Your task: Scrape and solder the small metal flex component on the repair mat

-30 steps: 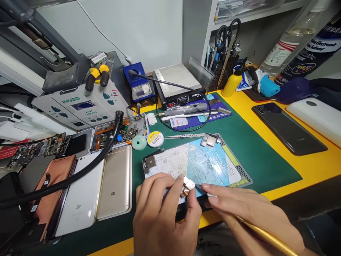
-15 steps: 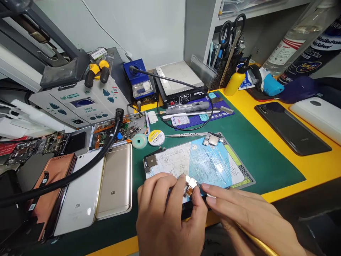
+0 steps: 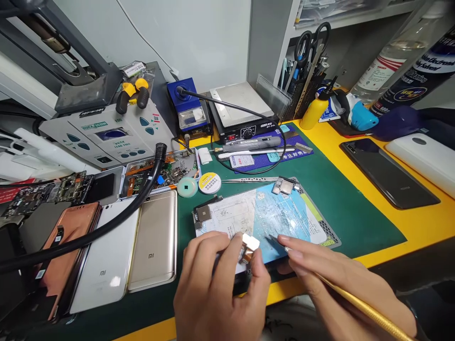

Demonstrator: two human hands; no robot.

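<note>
Yellow repair bench under a green work mat, crowded with phone parts and tools. Near 6 o'clock, the left hand pinches a small shiny silver metal piece. Its grip is clenched between thumb and fingers, and the piece sits over the near edge of a printed blue-and-white sheet. The right hand reaches in from about 4 o'clock, its grip closed around a slim gold-handled pick. The pick's dark tip lies just beside the silver piece, above the sheet.

A second silver metal piece rests at the sheet's far edge, around 12 o'clock, with steel tweezers lying just beside it. Farther back stand a blue soldering station and a hot plate. At 9 o'clock, a gold Mi phone back lies next to a white one, with a black hose crossing the white one. A dark phone lies out at 2 o'clock, on the yellow surface.
</note>
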